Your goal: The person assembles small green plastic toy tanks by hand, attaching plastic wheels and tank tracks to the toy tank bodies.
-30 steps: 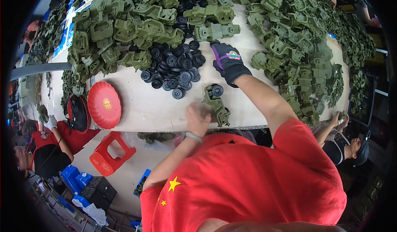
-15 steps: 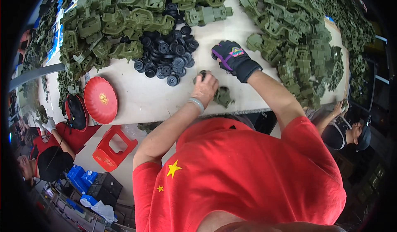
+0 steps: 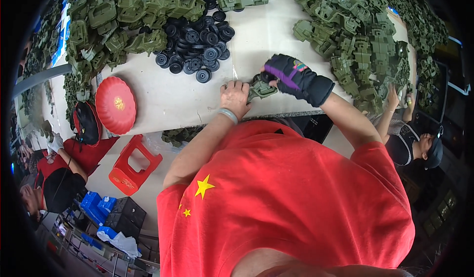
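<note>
Where our left hand (image 3: 234, 98) rests: bare, bent fingers appear to touch the left end of the green part (image 3: 263, 90); whether they grip it underneath, we cannot tell.
Gloved right hand (image 3: 298, 81): its fingers look drawn in narrow around a black wheel (image 3: 268, 76) (mostly hidden, so we judge by shape) at the part's upper end.
Green part: between our two hands, on the tabletop (image 3: 168, 91), near the front edge (image 3: 290, 114).
Wheel work: we would do best to brace the part flat, line the wheel up squarely and push straight, without twisting.
Front edge: close below the part, so we should press down rather than toward ourselves.
Room: bare surface reaches left to the red dish (image 3: 116, 105); the wheel pile (image 3: 197, 44) limits us ahead, the green heap (image 3: 363, 54) rightward.
</note>
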`<action>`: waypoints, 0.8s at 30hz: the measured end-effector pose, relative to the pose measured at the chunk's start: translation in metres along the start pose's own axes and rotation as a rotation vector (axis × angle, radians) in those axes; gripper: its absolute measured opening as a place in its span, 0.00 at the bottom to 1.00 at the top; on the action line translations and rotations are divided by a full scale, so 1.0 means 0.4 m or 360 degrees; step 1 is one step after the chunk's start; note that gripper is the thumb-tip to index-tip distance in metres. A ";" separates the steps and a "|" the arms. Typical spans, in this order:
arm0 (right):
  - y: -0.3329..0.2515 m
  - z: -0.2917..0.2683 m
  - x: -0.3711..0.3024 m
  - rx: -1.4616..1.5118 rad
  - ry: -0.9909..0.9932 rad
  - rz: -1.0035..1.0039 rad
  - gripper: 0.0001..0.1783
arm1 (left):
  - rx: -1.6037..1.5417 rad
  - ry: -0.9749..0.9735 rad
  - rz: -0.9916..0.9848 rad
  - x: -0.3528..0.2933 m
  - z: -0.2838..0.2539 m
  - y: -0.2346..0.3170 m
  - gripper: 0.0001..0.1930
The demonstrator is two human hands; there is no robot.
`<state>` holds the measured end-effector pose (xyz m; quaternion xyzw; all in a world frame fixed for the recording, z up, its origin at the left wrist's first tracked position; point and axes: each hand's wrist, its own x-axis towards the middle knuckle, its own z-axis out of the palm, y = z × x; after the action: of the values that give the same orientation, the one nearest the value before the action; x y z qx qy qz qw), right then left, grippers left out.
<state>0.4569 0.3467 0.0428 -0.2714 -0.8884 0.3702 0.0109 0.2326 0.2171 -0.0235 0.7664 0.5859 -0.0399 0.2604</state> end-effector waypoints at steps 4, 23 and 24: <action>-0.042 0.019 0.007 -0.0390 -0.0194 -0.0041 0.28 | 0.0017 0.0054 0.0019 0.003 0.007 0.005 0.32; -0.107 0.022 0.004 -0.0273 -0.0039 0.0338 0.24 | 0.0077 0.0213 0.0154 -0.014 0.023 -0.026 0.42; -0.095 0.026 0.007 -0.0258 0.0139 0.0285 0.24 | 0.0044 0.0289 0.0156 -0.014 0.014 -0.022 0.44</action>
<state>0.4342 0.3191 0.0598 -0.3656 -0.8862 0.2845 -0.0055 0.2243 0.2113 -0.0296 0.7981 0.5683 0.0343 0.1973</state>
